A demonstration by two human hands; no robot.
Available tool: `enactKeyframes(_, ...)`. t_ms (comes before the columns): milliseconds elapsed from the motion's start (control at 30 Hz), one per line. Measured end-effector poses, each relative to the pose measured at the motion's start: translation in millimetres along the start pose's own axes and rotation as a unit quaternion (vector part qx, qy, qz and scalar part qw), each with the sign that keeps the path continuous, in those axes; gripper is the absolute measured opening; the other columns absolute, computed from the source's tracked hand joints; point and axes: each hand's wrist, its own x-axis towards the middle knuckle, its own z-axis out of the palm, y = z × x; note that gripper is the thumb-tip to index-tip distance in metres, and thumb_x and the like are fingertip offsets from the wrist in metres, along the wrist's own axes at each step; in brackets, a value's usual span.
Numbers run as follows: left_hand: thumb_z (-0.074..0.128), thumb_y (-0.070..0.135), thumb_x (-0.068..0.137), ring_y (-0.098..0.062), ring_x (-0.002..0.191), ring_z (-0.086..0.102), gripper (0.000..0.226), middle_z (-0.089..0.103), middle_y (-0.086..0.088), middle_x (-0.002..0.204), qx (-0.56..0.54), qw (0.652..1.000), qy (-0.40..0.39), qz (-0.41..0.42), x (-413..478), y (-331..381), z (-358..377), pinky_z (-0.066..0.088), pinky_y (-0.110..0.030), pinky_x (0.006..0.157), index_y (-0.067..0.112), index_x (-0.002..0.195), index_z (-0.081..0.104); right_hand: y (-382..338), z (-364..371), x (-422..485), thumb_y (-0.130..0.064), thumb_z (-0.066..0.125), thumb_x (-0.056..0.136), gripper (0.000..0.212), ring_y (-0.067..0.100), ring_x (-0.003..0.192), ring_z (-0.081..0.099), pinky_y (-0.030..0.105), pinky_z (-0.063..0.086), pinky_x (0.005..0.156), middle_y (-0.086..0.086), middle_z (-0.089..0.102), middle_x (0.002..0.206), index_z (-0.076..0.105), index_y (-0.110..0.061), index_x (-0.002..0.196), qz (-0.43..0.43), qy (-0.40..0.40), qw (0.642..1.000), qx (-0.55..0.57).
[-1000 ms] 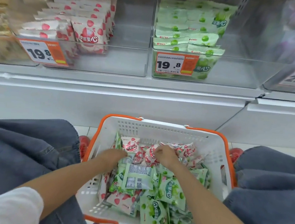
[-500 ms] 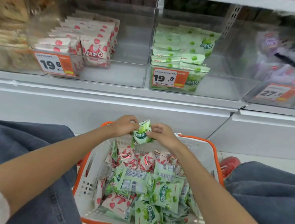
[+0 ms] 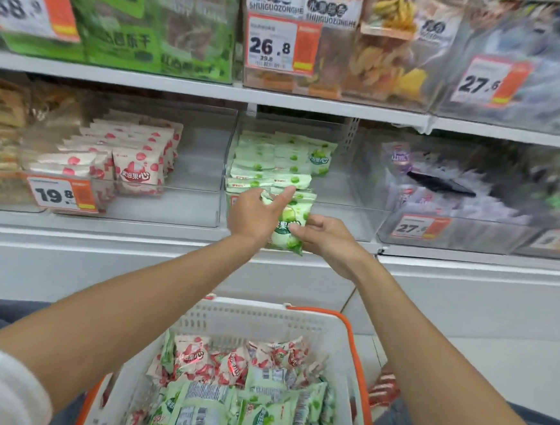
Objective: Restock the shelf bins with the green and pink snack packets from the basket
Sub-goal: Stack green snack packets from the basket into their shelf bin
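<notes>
- Head view: the left hand (image 3: 255, 215) and the right hand (image 3: 327, 238) both hold one soft green snack packet (image 3: 289, 219) up at the front edge of the shelf.
- The left hand's fingers wrap round the packet's left side, and one finger lies stretched up over its top. The right hand pinches the lower right edge between thumb and fingers.
- The packet stands tall, with its long side going up and down and leaning a little. It is just in front of the front wall of the clear plastic right bin (image 3: 338, 217), near the bin's front left corner.
- The bin's open top lies up and away from the fingers. I think the packet has to go over the front wall and then down. Both hands are close to the bin; the left hand is higher and nearer the rim.
- Rows of stacked green packets (image 3: 276, 158) fill the left side of this bin. Its right side looks bare.
- Beside it on the left is the clear plastic left bin (image 3: 172, 204). Stacked pink packets (image 3: 138, 164) stand in its left half.
- Low down is a white plastic basket with an orange rim (image 3: 263, 318). Loose pink packets (image 3: 226, 362) lie at its far end and loose green packets (image 3: 255, 418) at its near end. There are many, so I think lots of the job is left.
</notes>
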Motion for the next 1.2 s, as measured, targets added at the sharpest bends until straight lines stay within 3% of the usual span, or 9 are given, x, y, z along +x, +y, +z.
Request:
enactKeyframes(133, 0.049, 0.060, 0.092, -0.018, 0.060, 0.047, 0.056, 0.053, -0.004, 0.064, -0.015, 0.998, -0.046, 0.050, 28.1, 32.5, 13.1, 0.036, -0.033, 0.059, 0.010, 0.068, 0.054, -24.5, -25.0, 12.8, -0.010, 0.068, 0.089, 0.010, -0.003, 0.074, 0.065, 0.014, 0.053, 0.069, -0.014, 0.068, 0.071, 0.062, -0.018, 0.093, -0.022, 0.028, 0.999, 0.005)
enactKeyframes(233, 0.030, 0.051, 0.103, -0.018, 0.082, 0.060, 0.050, 0.065, -0.002, 0.090, -0.030, 0.988, -0.105, 0.111, 58.2, 49.0, 18.1, 0.045, -0.034, 0.074, 0.012, 0.100, 0.061, -42.7, -50.7, 31.2, -0.006, 0.066, 0.089, 0.011, 0.015, 0.081, 0.068, 0.022, 0.058, 0.072, 0.005, 0.073, 0.093, 0.067, -0.008, 0.100, -0.061, 0.095, 0.993, 0.031)
enactKeyframes(333, 0.029, 0.051, 0.102, -0.023, 0.101, 0.061, 0.052, 0.067, -0.004, 0.109, 0.146, 0.959, -0.140, 0.200, 94.0, 41.4, 23.5, 0.046, -0.036, 0.080, 0.012, 0.124, 0.056, -45.5, -81.8, 66.9, -0.001, 0.063, 0.090, 0.009, 0.025, 0.088, 0.069, 0.031, 0.058, 0.079, 0.016, 0.070, 0.103, 0.066, -0.006, 0.097, -0.070, 0.187, 0.978, 0.061)
enactKeyframes(433, 0.024, 0.055, 0.101, -0.028, 0.121, 0.053, 0.060, 0.061, -0.009, 0.129, 0.343, 0.899, -0.159, 0.221, 121.8, 26.2, 33.4, 0.040, -0.044, 0.102, 0.014, 0.136, 0.050, -33.0, -109.6, 118.7, -0.005, 0.073, 0.081, 0.007, 0.033, 0.097, 0.069, 0.045, 0.055, 0.090, 0.017, 0.071, 0.103, 0.068, -0.008, 0.086, -0.029, 0.257, 0.966, 0.010)
enactKeyframes(500, 0.023, 0.054, 0.102, -0.026, 0.127, 0.048, 0.059, 0.057, -0.009, 0.132, 0.389, 0.882, -0.174, 0.203, 130.3, 19.2, 39.7, 0.028, -0.046, 0.110, 0.016, 0.139, 0.047, -19.8, -120.2, 156.8, -0.018, 0.081, 0.068, 0.033, 0.033, 0.097, 0.069, 0.045, 0.056, 0.087, 0.016, 0.071, 0.106, 0.070, -0.004, 0.096, 0.016, 0.281, 0.958, -0.046)
enactKeyframes(567, 0.024, 0.054, 0.102, -0.025, 0.131, 0.044, 0.058, 0.057, -0.009, 0.133, 0.379, 0.888, -0.184, 0.183, 134.8, 14.9, 42.8, 0.024, -0.047, 0.113, 0.019, 0.142, 0.045, -18.4, -119.1, 187.2, -0.024, 0.081, 0.074, 0.056, 0.026, 0.099, 0.066, 0.028, 0.054, 0.074, 0.011, 0.067, 0.113, 0.062, 0.000, 0.121, 0.055, 0.278, 0.953, -0.110)
enactKeyframes(733, 0.030, 0.049, 0.102, -0.018, 0.134, 0.039, 0.050, 0.048, -0.001, 0.143, 0.353, 0.899, -0.162, 0.203, 135.3, 7.9, 43.3, 0.028, -0.042, 0.113, 0.020, 0.138, 0.050, -25.1, -115.1, 241.1, -0.016, 0.066, 0.091, 0.040, 0.020, 0.103, 0.060, 0.003, 0.038, 0.050, 0.007, 0.061, 0.117, 0.056, 0.000, 0.126, 0.072, 0.267, 0.944, -0.180)
enactKeyframes(933, 0.031, 0.049, 0.102, -0.017, 0.140, 0.033, 0.050, 0.046, 0.001, 0.144, 0.350, 0.901, -0.157, 0.203, 138.3, 1.6, 44.6, 0.027, -0.041, 0.114, 0.021, 0.140, 0.048, -9.7, -110.4, 267.0, -0.001, 0.056, 0.091, 0.019, 0.020, 0.098, 0.058, 0.024, 0.043, 0.077, 0.006, 0.063, 0.106, 0.063, -0.012, 0.105, 0.041, 0.244, 0.951, -0.187)
enactKeyframes(1200, 0.030, 0.050, 0.101, -0.014, 0.147, 0.021, 0.052, 0.043, 0.000, 0.149, 0.347, 0.901, -0.154, 0.209, 139.1, -1.5, 47.0, 0.024, -0.042, 0.117, 0.021, 0.142, 0.045, -2.0, -105.5, 267.6, -0.007, 0.073, 0.082, 0.028, 0.017, 0.099, 0.060, 0.025, 0.048, 0.083, 0.002, 0.066, 0.108, 0.066, -0.008, 0.109, 0.045, 0.234, 0.954, -0.180)
